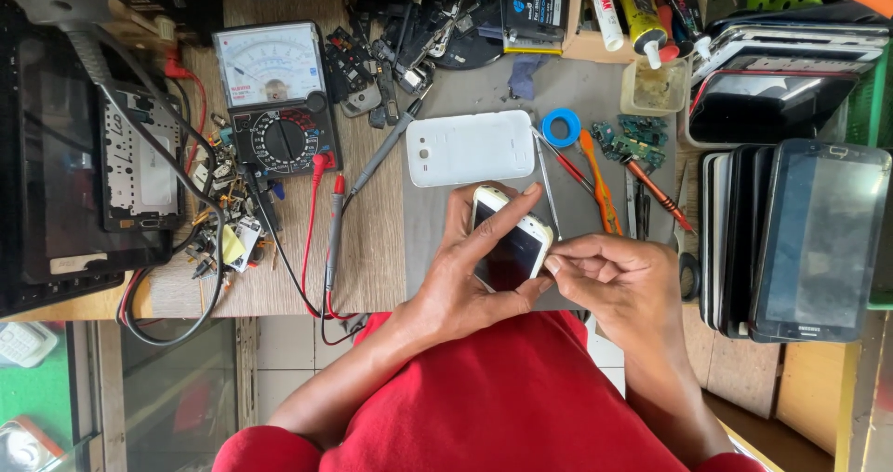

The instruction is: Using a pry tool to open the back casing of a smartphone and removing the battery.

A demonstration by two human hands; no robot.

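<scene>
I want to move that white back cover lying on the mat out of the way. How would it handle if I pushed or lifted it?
The white back cover looks like a thin plastic shell, so it is probably light and somewhat bendy. Its surface looks smooth and glossy, so it would likely slide easily on the grey mat. It lies flat, so it should not roll or tip, though tweezers close beside it could get nudged.
</scene>
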